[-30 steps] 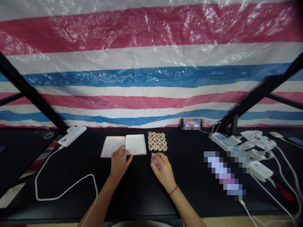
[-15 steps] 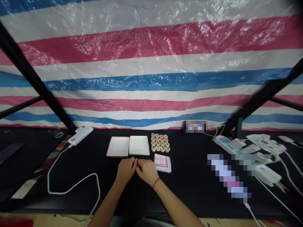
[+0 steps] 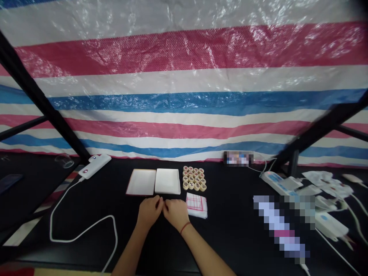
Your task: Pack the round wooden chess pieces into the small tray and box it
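My left hand [image 3: 148, 211] and my right hand [image 3: 176, 212] rest side by side on the black table [image 3: 230, 230], fingers curled and fingertips meeting; nothing shows in them. Just beyond them lie two halves of a white box, the lid [image 3: 141, 182] with a red edge on the left and the tray [image 3: 168, 181] on the right. A block of round wooden chess pieces [image 3: 194, 178] stands to the right of the tray. A folded white sheet with a red grid [image 3: 196, 204] lies right of my right hand.
A white power bank [image 3: 94, 165] with a looping white cable [image 3: 83, 230] lies at the left. Power strips, adapters and cords [image 3: 310, 191] crowd the right side. A striped tarp [image 3: 184, 96] hangs behind, with black frame bars at both sides.
My left hand has left the box and my right hand has let go of the folded grid sheet, which now lies on the table. Both hands came together in front of the box.
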Tool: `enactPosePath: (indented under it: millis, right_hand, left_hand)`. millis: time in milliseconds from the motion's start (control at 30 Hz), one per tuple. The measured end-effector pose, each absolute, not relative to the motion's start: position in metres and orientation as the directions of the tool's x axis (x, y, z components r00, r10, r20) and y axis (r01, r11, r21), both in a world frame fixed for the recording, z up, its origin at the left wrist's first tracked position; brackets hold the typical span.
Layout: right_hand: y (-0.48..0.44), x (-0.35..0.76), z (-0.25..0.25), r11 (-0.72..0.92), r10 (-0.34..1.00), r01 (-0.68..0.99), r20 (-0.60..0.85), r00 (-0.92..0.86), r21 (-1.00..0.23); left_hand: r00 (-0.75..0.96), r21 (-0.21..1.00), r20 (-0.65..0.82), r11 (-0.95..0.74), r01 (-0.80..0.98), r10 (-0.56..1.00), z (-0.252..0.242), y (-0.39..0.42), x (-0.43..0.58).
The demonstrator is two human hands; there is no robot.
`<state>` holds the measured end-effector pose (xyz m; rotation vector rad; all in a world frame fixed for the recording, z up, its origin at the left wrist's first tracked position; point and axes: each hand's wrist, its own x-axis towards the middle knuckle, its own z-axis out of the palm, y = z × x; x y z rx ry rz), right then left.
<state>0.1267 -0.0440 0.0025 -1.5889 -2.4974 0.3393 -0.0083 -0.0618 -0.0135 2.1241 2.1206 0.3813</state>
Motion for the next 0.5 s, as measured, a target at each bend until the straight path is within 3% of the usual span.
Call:
enactPosePath:
  millis: [300,500]
  right_hand:
    - [-0.0426,0.1293,0.0087,0.419,0.892,0.856,-0.040,-0.451,-0.304]
    - [-0.0417,0.1289,0.0027,0.410,0.894,0.854,-0.043,-0.445,-0.319]
  left_hand:
    - [-0.005,0.337,0.111,-0.033,0.941,0.994,-0.0182,-0.0616,-0.0135]
    - [0.003,0.303,0.128,-0.041,0.952,0.992,-0.0203,-0.0604,-0.0120]
